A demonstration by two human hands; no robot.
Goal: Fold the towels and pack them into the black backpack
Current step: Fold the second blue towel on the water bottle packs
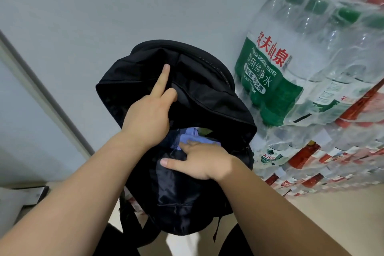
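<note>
Nearest, right hand: grip wide, thumb straight over the lining, forefinger pressing a lavender towel that lies inside the black backpack. Next, left hand: grip holding the backpack's top flap up, forefinger laid straight along it. Backpack stands upright at the far edge of the floor, just beside shrink-wrapped packs of bottled water, green and red caps, stacked against the wall.
</note>
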